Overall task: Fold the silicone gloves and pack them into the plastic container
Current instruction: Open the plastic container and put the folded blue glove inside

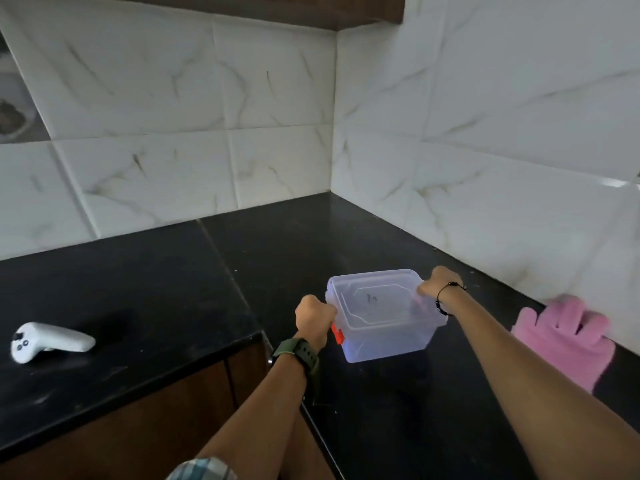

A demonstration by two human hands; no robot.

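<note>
Container [381, 317] mid-counter, both ends gripped

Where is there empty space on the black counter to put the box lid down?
Bare counter lies between the container and the corner of the tiled walls, and on the left slab behind the white controller. It is crowded on the right, where the pink gloves lie against the wall.

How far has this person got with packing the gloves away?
Barely started. Nothing looks packed: the pink gloves lie unfolded on the counter by the wall. In hand now: the left hand and right hand grip the lidded plastic container at its sides. Opening, folding and packing remain.
</note>
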